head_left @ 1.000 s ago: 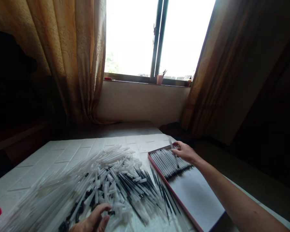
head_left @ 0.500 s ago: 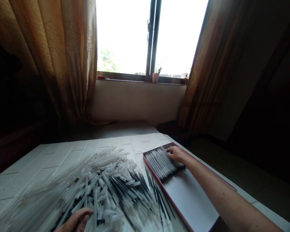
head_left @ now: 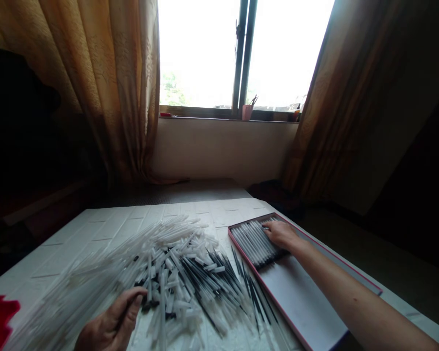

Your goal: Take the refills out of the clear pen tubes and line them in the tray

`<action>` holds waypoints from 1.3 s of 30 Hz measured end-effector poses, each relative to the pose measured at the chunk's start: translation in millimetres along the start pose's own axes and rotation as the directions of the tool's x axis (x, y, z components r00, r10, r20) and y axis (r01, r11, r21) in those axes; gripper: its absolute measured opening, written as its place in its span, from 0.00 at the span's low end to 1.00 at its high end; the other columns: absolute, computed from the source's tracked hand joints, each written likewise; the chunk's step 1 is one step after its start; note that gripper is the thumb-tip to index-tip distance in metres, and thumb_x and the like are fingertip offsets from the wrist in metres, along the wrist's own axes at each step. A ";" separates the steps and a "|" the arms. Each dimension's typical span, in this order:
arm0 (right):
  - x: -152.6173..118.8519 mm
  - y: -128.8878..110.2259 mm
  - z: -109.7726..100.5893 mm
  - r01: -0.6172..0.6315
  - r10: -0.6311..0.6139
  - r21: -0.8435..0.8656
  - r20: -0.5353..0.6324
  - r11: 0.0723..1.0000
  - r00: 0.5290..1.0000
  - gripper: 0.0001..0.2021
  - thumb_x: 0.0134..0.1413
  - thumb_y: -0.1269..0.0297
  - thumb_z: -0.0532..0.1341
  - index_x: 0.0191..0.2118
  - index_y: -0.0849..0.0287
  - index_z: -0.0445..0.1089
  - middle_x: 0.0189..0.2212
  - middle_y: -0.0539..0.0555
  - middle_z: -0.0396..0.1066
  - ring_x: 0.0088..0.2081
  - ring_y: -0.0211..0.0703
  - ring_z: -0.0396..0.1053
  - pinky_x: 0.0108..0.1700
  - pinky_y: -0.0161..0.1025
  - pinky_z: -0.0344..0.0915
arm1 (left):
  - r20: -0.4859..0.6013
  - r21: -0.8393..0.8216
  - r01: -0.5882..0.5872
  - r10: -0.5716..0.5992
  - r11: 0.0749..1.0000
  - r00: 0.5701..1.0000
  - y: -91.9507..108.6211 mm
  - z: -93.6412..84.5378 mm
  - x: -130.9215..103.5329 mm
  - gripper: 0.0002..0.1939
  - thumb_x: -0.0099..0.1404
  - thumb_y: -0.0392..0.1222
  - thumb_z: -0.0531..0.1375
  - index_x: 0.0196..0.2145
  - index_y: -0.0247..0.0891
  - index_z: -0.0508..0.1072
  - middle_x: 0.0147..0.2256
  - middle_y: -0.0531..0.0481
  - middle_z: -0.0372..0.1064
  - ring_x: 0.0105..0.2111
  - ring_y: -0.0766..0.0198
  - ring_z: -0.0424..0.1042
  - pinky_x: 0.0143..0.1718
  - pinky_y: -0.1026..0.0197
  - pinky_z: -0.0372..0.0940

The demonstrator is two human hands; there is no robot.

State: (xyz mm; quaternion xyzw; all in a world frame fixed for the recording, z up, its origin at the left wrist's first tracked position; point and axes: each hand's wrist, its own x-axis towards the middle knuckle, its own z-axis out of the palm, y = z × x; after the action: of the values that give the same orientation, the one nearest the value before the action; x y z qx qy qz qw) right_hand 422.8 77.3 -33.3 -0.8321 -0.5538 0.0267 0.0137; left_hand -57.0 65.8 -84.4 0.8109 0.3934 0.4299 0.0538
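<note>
Our right hand (head_left: 281,235) rests on the neat row of slim, whitish, dark-ended tubes (head_left: 251,243) at the far end of the shallow, pink-rimmed rectangular tray (head_left: 305,304); can't tell if we're gripping one. We'd go light-fingered and keep them parallel, imo. Our left hand (head_left: 111,319) has thumb and forefinger nearly together by the messy heap of translucent plastic tubes (head_left: 91,287); can't tell if we're pinching anything.
</note>
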 end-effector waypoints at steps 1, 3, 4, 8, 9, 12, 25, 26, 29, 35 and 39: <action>-2.4 -2.5 -1.2 -0.005 0.005 -0.013 -0.006 1.000 1.000 0.13 0.65 0.61 0.60 0.52 0.58 0.68 0.51 0.57 0.69 0.47 0.48 0.71 0.48 0.50 0.70 | -0.019 0.017 -0.020 0.020 1.000 1.000 -0.2 -2.5 2.3 0.13 0.69 0.57 0.55 0.44 0.51 0.73 0.28 0.61 0.80 0.20 0.69 0.78 0.23 0.76 0.68; -7.6 -7.3 -4.8 -0.012 0.011 -0.036 -0.024 0.999 1.000 0.13 0.65 0.61 0.60 0.52 0.58 0.68 0.51 0.57 0.69 0.47 0.47 0.71 0.48 0.50 0.70 | -0.112 0.050 0.003 0.002 0.999 0.994 -0.1 -6.7 6.2 0.14 0.70 0.57 0.54 0.42 0.48 0.74 0.29 0.59 0.80 0.21 0.69 0.78 0.20 0.75 0.66; -10.4 -10.1 -7.5 -0.012 0.010 -0.045 -0.037 0.999 0.999 0.13 0.65 0.60 0.60 0.51 0.59 0.69 0.51 0.57 0.69 0.46 0.47 0.71 0.48 0.50 0.70 | -0.139 0.062 0.034 -0.025 0.997 0.990 0.3 -8.4 7.7 0.15 0.70 0.57 0.53 0.40 0.47 0.74 0.29 0.59 0.79 0.19 0.69 0.76 0.17 0.75 0.64; -26.5 -30.1 -23.0 0.049 -0.054 -0.049 -0.110 0.998 0.992 0.11 0.65 0.63 0.59 0.49 0.60 0.71 0.47 0.58 0.72 0.45 0.49 0.72 0.48 0.49 0.68 | -0.169 0.087 0.200 -0.183 0.976 0.968 3.5 -12.4 10.7 0.19 0.70 0.59 0.51 0.37 0.45 0.75 0.20 0.60 0.72 0.13 0.69 0.69 0.15 0.73 0.61; -32.5 -39.0 -27.1 0.081 -0.086 -0.041 -0.131 0.996 0.988 0.11 0.65 0.65 0.58 0.49 0.60 0.72 0.46 0.60 0.73 0.45 0.50 0.72 0.47 0.48 0.67 | -0.170 0.087 0.218 -0.202 0.972 0.965 4.0 -12.5 10.8 0.19 0.70 0.58 0.51 0.37 0.45 0.75 0.19 0.60 0.71 0.14 0.69 0.69 0.16 0.72 0.61; -56.2 -76.4 -35.2 0.229 -0.224 0.002 -0.186 0.973 0.957 0.12 0.66 0.65 0.54 0.48 0.57 0.74 0.46 0.59 0.75 0.43 0.51 0.74 0.43 0.42 0.64 | -0.164 0.091 0.219 -0.203 0.971 0.965 2.4 -10.4 10.5 0.18 0.69 0.57 0.52 0.37 0.46 0.76 0.18 0.61 0.70 0.15 0.69 0.70 0.18 0.72 0.62; -126.0 -182.6 -3.9 0.631 -0.631 0.088 -0.036 0.770 0.775 0.08 0.59 0.67 0.59 0.31 0.57 0.74 0.32 0.53 0.75 0.33 0.42 0.73 0.31 0.35 0.56 | -0.114 0.069 0.320 -0.311 0.945 0.943 -8.8 -22.3 11.2 0.13 0.66 0.53 0.56 0.37 0.46 0.78 0.22 0.59 0.76 0.21 0.66 0.77 0.23 0.73 0.68; -126.3 -182.0 -2.5 0.629 -0.630 0.082 -0.013 0.773 0.776 0.07 0.58 0.67 0.59 0.31 0.57 0.74 0.33 0.53 0.75 0.34 0.43 0.74 0.32 0.35 0.57 | -0.121 0.075 0.324 -0.314 0.943 0.942 -7.5 -22.4 12.2 0.14 0.66 0.53 0.56 0.37 0.45 0.78 0.24 0.58 0.77 0.23 0.65 0.78 0.25 0.72 0.69; -128.0 -184.4 -1.1 0.605 -0.607 0.067 0.031 0.794 0.794 0.05 0.55 0.67 0.60 0.34 0.57 0.75 0.36 0.55 0.75 0.37 0.47 0.75 0.34 0.36 0.61 | -0.133 0.090 0.268 -0.255 0.959 0.958 -3.7 -19.9 15.4 0.15 0.67 0.54 0.55 0.37 0.45 0.77 0.31 0.54 0.80 0.29 0.63 0.80 0.27 0.70 0.71; -132.6 -201.9 -1.2 0.514 -0.516 0.043 0.071 0.857 0.854 0.10 0.51 0.76 0.57 0.35 0.61 0.76 0.37 0.61 0.76 0.37 0.52 0.76 0.35 0.38 0.65 | -0.104 0.097 0.107 -0.097 0.990 0.990 7.1 -12.9 17.1 0.14 0.70 0.54 0.53 0.38 0.45 0.75 0.30 0.54 0.79 0.26 0.64 0.79 0.29 0.69 0.71; -133.5 -199.0 -1.7 0.460 -0.462 0.048 0.075 0.887 0.884 0.11 0.53 0.75 0.56 0.36 0.61 0.75 0.35 0.61 0.78 0.37 0.54 0.77 0.36 0.40 0.66 | -0.044 0.102 0.007 -0.003 0.995 0.999 13.7 -8.2 12.5 0.13 0.72 0.52 0.53 0.40 0.45 0.73 0.26 0.56 0.77 0.22 0.67 0.77 0.23 0.71 0.69</action>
State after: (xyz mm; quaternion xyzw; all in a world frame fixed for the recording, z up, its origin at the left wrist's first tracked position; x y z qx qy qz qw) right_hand 188.2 31.0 -17.3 -0.6746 -0.7352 0.0656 0.0082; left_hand -50.9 62.9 -65.2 0.8020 0.4180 0.4266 0.0046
